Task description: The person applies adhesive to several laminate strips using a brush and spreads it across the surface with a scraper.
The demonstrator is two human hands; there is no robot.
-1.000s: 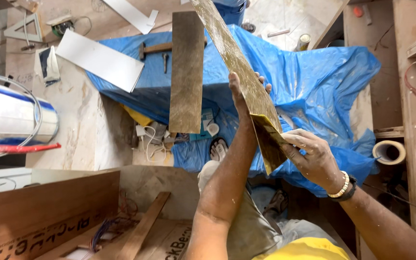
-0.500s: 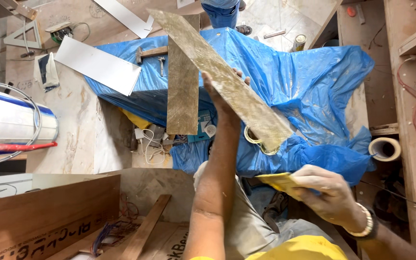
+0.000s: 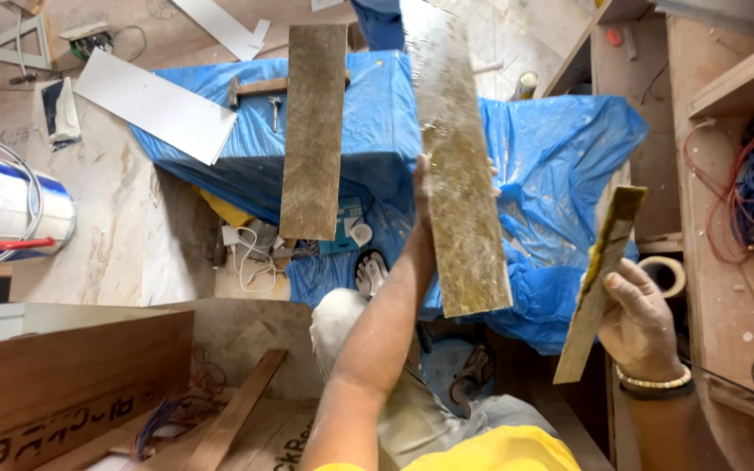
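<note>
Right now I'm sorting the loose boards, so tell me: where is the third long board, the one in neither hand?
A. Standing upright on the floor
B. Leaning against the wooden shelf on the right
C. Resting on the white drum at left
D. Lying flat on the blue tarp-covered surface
D: the third board lies flat on the blue tarp, while the left hand and right hand each hold another piece.

Both forearms are bare, with no sleeves reaching them. The right hand (image 3: 643,318) has a pale beaded bracelet (image 3: 654,381) at the wrist, and a dark band (image 3: 656,392) sits just beside the bracelet, on the forearm side. The left hand (image 3: 422,196) wears nothing. Below the bracelet, toward the chest, is a yellow shirt (image 3: 490,452). Just above the shirt, light grey trousers (image 3: 368,349) marked with dust and pale stains cover the legs.
</note>
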